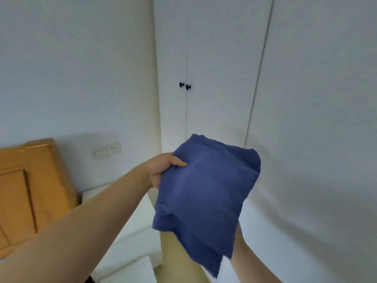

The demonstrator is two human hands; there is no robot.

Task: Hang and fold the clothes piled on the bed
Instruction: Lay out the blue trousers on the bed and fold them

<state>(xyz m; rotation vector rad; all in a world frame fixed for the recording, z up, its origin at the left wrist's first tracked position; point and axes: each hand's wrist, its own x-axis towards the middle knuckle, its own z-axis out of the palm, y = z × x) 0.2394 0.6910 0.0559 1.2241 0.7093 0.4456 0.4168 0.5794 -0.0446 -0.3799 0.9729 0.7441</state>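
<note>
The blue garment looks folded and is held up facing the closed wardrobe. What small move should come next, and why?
Probably free one hand to pull a knob. The folded blue garment is held by both hands, the left hand gripping its upper edge and the right hand under its lower corner, while the wardrobe doors stand shut.

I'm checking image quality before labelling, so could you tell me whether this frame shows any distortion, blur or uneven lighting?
Head view: wide-angle bending curves the wardrobe doors and their seams; the lighting is soft and dim with a bluish cast, no glare; a faint shadow lies on the wall above the wooden headboard; the folded blue garment looks slightly soft, its edges smeared, as does the left hand.
</note>
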